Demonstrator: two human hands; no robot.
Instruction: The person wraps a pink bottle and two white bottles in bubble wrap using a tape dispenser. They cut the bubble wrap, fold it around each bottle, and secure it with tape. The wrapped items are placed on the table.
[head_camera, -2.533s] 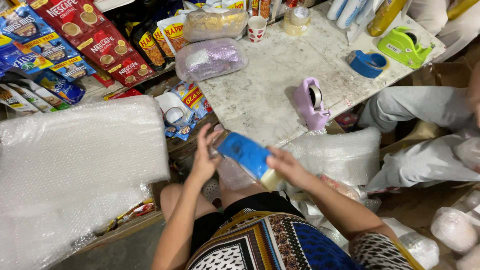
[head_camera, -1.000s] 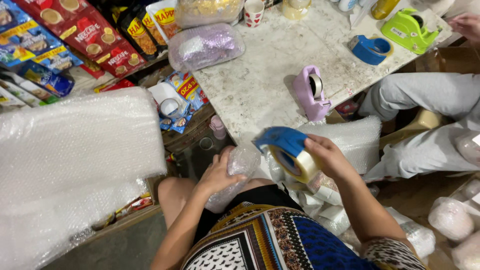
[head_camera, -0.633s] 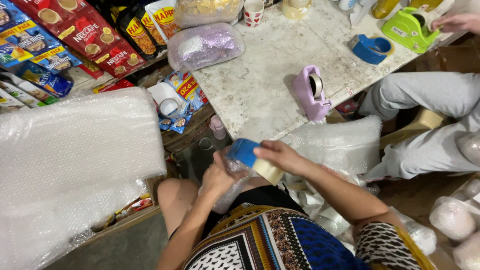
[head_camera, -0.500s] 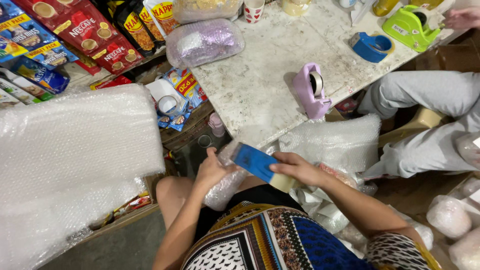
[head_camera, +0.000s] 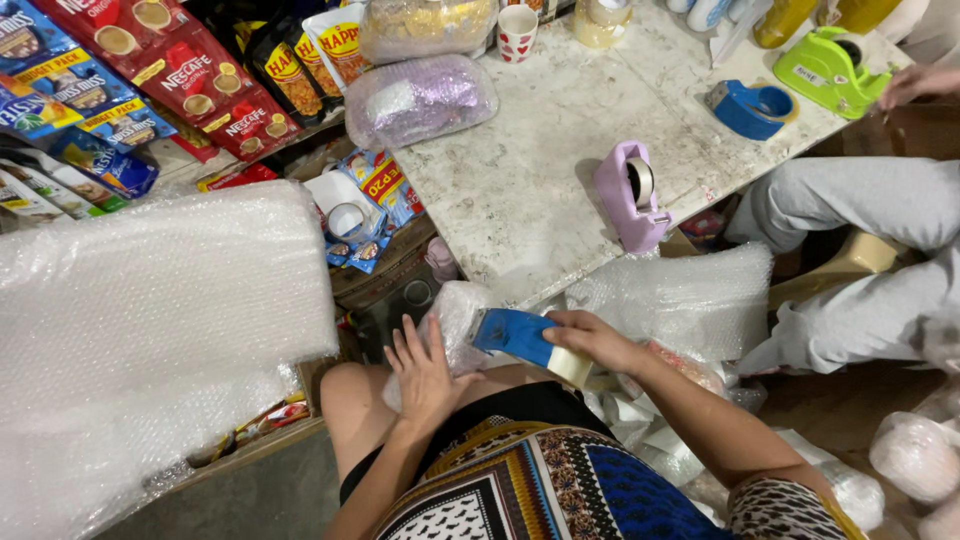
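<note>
While the left hand (head_camera: 425, 375) lies flat with its fingers spread on a small bubble-wrapped parcel (head_camera: 455, 320) resting on the person's lap, the right hand (head_camera: 590, 340) has its grip clamped on a blue handheld tape dispenser (head_camera: 515, 337), whose blade end touches the parcel's right side. Just right of the dispenser's blue body, a pale tape roll (head_camera: 570, 367) shows under the right hand. Far beyond the hands, a marble counter (head_camera: 530, 190) carries a lilac tape dispenser (head_camera: 630, 195) at its near edge, a blue one (head_camera: 748, 107) and a green one (head_camera: 828, 68) farther right, plus a purple wrapped bundle (head_camera: 420, 100) on the far left. A big sheet of bubble wrap (head_camera: 150, 320) fills the left. Another person's grey-trousered legs (head_camera: 860, 250) sit at the right.
</note>
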